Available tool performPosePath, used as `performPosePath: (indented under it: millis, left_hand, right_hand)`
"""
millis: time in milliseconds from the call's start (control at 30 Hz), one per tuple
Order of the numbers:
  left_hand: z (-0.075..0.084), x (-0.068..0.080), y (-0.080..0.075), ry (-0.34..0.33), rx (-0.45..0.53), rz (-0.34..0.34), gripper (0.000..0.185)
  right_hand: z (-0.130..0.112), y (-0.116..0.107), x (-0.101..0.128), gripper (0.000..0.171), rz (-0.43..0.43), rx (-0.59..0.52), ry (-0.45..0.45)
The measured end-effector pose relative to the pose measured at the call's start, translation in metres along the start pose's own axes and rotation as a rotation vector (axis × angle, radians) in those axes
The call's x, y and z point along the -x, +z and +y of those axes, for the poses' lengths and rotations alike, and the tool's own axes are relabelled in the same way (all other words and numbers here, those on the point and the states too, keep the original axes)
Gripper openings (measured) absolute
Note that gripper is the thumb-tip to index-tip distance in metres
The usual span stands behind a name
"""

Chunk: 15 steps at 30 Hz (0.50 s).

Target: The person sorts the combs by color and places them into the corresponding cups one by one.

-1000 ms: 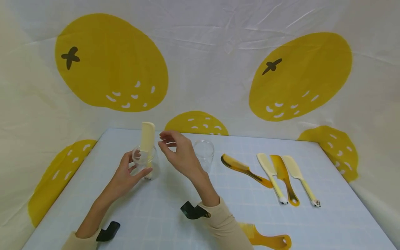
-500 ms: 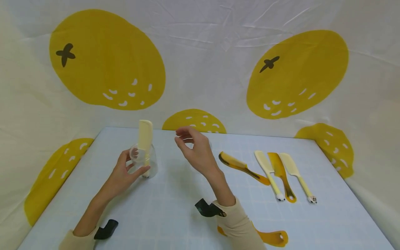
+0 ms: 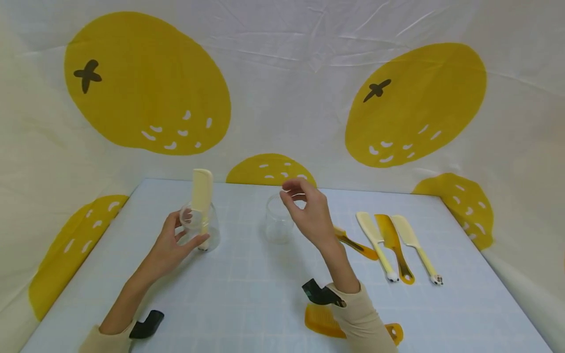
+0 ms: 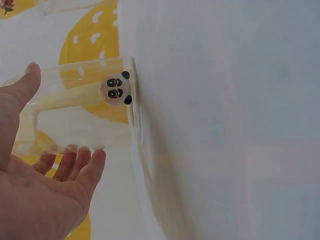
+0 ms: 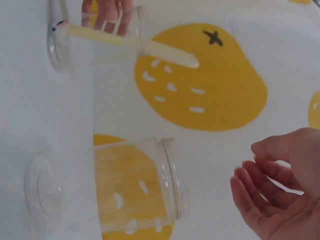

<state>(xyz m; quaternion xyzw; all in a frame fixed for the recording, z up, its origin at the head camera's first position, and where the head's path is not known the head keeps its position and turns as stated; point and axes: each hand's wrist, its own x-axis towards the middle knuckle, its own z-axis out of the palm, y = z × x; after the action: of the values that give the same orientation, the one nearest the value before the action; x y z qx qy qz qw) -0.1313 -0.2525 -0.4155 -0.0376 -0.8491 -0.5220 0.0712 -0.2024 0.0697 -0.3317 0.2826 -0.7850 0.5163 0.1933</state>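
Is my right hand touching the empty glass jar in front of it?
Apart. The right wrist view shows the right hand with loosely curled fingers, and a clear strip of backdrop between its fingertips and the empty glass jar's rim.

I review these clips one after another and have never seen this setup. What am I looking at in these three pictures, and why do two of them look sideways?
No machine here: a person works with two bare hands. The wide picture comes from a camera worn on the head; the two tilted ones come from cameras strapped to each wrist, which is why they look turned. On the pale blue table the left hand cups a clear glass with a cream comb standing in it, panda-faced handle end down. The right hand holds nothing and hovers beside a second, empty glass. Further right lie an amber comb partly behind the wrist, then two cream combs with another amber one between them. One orange comb lies near the right sleeve.
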Motion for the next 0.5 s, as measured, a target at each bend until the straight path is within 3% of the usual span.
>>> performPosePath:
  millis: [500]
  left_hand:
    - [-0.001,-0.001,0.000,-0.013,-0.020,-0.005,0.090]
  right_hand:
    - [0.030,-0.044,0.017,0.020,0.044,0.146,0.049]
